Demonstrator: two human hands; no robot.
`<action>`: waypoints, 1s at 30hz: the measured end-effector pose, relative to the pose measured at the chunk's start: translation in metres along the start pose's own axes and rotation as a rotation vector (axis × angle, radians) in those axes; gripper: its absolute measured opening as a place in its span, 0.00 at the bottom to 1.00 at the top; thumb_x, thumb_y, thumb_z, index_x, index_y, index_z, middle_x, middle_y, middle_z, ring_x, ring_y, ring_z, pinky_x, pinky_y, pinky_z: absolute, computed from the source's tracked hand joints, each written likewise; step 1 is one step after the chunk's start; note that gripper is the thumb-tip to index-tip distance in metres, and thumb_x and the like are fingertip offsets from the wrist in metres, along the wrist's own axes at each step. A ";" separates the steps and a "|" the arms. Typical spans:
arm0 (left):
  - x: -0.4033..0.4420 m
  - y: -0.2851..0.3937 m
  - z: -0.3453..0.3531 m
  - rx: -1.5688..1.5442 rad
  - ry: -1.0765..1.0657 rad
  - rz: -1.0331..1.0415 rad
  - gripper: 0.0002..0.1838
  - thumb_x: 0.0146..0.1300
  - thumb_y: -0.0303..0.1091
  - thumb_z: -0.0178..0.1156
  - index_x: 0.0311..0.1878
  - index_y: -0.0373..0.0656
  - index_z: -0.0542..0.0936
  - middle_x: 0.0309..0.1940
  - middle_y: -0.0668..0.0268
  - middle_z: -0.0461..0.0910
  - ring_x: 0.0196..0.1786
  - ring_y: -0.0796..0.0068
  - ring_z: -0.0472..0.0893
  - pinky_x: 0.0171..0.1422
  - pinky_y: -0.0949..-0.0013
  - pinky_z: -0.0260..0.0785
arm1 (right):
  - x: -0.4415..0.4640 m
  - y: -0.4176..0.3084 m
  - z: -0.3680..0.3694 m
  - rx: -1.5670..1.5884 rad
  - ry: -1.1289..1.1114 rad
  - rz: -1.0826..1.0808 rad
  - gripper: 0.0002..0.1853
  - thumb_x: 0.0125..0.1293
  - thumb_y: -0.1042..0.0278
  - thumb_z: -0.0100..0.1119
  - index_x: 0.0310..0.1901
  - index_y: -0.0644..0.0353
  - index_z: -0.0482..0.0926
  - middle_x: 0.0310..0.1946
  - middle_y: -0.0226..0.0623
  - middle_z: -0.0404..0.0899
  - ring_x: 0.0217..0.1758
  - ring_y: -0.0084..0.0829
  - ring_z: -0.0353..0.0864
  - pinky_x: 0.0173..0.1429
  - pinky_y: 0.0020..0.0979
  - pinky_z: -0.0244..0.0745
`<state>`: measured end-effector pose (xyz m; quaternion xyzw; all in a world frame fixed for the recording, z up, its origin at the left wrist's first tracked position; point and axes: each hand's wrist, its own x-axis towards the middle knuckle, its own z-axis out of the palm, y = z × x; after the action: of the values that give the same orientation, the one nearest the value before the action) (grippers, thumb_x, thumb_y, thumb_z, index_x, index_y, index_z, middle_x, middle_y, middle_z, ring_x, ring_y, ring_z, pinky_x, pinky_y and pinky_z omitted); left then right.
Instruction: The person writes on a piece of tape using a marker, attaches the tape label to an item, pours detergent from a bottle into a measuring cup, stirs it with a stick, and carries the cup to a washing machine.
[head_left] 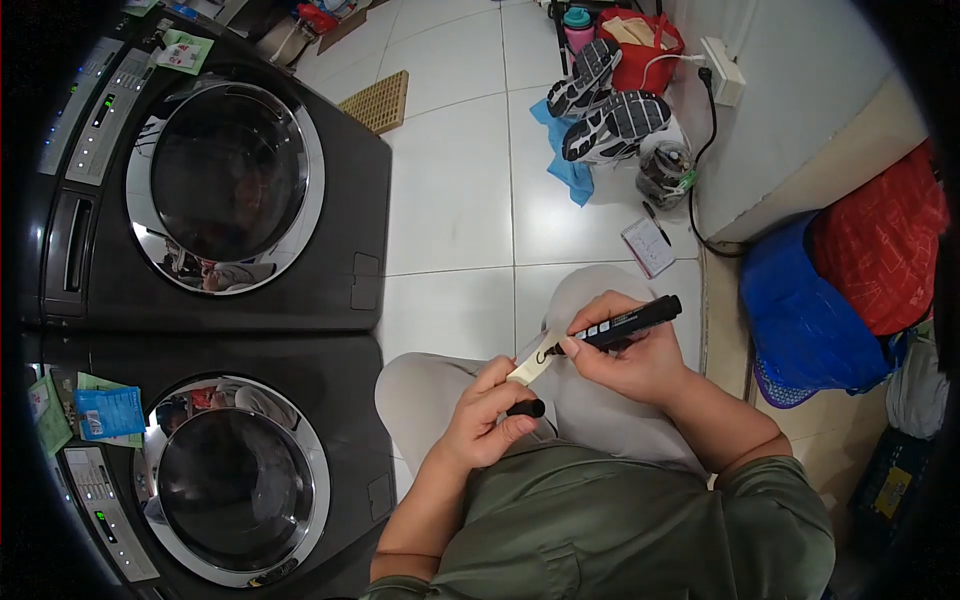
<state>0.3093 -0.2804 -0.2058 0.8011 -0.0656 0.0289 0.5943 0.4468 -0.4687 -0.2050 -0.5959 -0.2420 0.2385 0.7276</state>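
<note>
In the head view my right hand [632, 362] grips a thick black marker [632, 320], its writing end pointing down and left. The tip is at a small pale cream strip [531, 371], which carries a dark curved pen stroke. My left hand [485, 418] pinches the near end of that strip. The marker's black cap [526, 408] sticks out from between the fingers of the same hand. Both hands are above my lap, over light grey trousers [425, 385]. What the strip is exactly, I cannot make out.
Two dark front-loading machines [350, 200] line the left side. On the white tiled floor [445, 220] are a small notepad [649, 247], a pen [657, 224], upturned sneakers [615, 125] and a blue cloth [570, 170]. A blue bag [800, 310] and a power strip [722, 72] are on the right.
</note>
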 end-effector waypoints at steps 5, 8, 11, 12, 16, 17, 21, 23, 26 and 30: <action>-0.001 -0.002 -0.001 -0.006 0.007 0.012 0.19 0.63 0.45 0.66 0.38 0.35 0.80 0.32 0.61 0.68 0.37 0.65 0.68 0.40 0.68 0.61 | 0.001 -0.002 -0.002 -0.007 0.015 0.015 0.07 0.60 0.73 0.70 0.36 0.61 0.79 0.25 0.21 0.76 0.27 0.10 0.69 0.29 0.19 0.63; -0.001 -0.002 -0.001 -0.003 0.007 0.011 0.19 0.63 0.45 0.66 0.38 0.35 0.80 0.33 0.60 0.69 0.37 0.64 0.68 0.41 0.68 0.61 | 0.002 0.001 0.001 0.004 0.053 -0.015 0.07 0.60 0.73 0.69 0.35 0.61 0.79 0.25 0.21 0.75 0.26 0.10 0.68 0.29 0.19 0.63; -0.002 -0.002 0.001 -0.021 0.017 0.007 0.19 0.62 0.45 0.67 0.37 0.34 0.80 0.33 0.60 0.70 0.37 0.65 0.68 0.41 0.67 0.61 | 0.001 -0.002 -0.001 -0.028 0.017 0.003 0.07 0.60 0.73 0.69 0.35 0.61 0.79 0.24 0.21 0.75 0.25 0.10 0.68 0.28 0.19 0.62; -0.001 -0.002 0.001 -0.030 0.024 0.012 0.19 0.62 0.45 0.67 0.37 0.34 0.80 0.33 0.60 0.70 0.37 0.65 0.68 0.41 0.67 0.61 | 0.001 -0.001 -0.003 -0.044 0.011 -0.001 0.07 0.60 0.73 0.69 0.35 0.61 0.79 0.23 0.21 0.75 0.25 0.11 0.68 0.28 0.19 0.62; -0.001 -0.002 0.002 -0.027 0.033 0.023 0.20 0.62 0.46 0.67 0.37 0.34 0.81 0.33 0.61 0.69 0.36 0.66 0.68 0.40 0.68 0.60 | 0.000 -0.001 -0.001 0.003 0.048 -0.011 0.07 0.60 0.72 0.69 0.34 0.61 0.79 0.22 0.21 0.74 0.24 0.11 0.68 0.27 0.20 0.61; -0.002 -0.003 0.002 -0.029 0.030 0.016 0.20 0.62 0.46 0.67 0.37 0.34 0.81 0.33 0.61 0.69 0.36 0.66 0.68 0.40 0.68 0.60 | 0.000 -0.001 -0.001 -0.027 0.035 -0.004 0.07 0.60 0.72 0.69 0.33 0.60 0.79 0.22 0.21 0.74 0.24 0.11 0.67 0.27 0.20 0.61; -0.003 -0.007 0.003 -0.032 0.030 0.014 0.21 0.62 0.47 0.66 0.36 0.34 0.81 0.32 0.62 0.68 0.36 0.67 0.67 0.39 0.69 0.59 | 0.002 0.003 -0.002 -0.070 0.036 -0.018 0.07 0.60 0.70 0.69 0.32 0.60 0.79 0.21 0.21 0.74 0.23 0.11 0.67 0.26 0.20 0.61; -0.004 -0.008 0.003 -0.032 0.035 0.014 0.21 0.62 0.48 0.66 0.35 0.34 0.81 0.32 0.62 0.68 0.35 0.67 0.67 0.39 0.69 0.59 | 0.003 0.003 -0.001 -0.063 0.049 -0.018 0.07 0.60 0.70 0.69 0.32 0.60 0.79 0.21 0.21 0.74 0.23 0.11 0.66 0.26 0.20 0.61; -0.005 -0.009 0.002 -0.042 0.033 0.002 0.21 0.62 0.48 0.66 0.35 0.34 0.81 0.32 0.62 0.68 0.36 0.66 0.68 0.40 0.69 0.59 | 0.004 -0.004 -0.001 -0.062 0.035 0.018 0.06 0.60 0.71 0.68 0.32 0.60 0.79 0.20 0.21 0.73 0.23 0.12 0.66 0.27 0.21 0.61; -0.004 -0.008 0.003 -0.037 0.037 0.014 0.22 0.62 0.48 0.66 0.35 0.34 0.81 0.33 0.61 0.68 0.36 0.66 0.69 0.41 0.70 0.60 | 0.002 -0.004 -0.004 -0.062 0.023 0.019 0.06 0.60 0.72 0.67 0.32 0.61 0.79 0.21 0.21 0.73 0.24 0.11 0.66 0.27 0.21 0.61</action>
<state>0.3064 -0.2803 -0.2146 0.7887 -0.0608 0.0467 0.6099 0.4506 -0.4711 -0.2016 -0.6233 -0.2351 0.2309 0.7092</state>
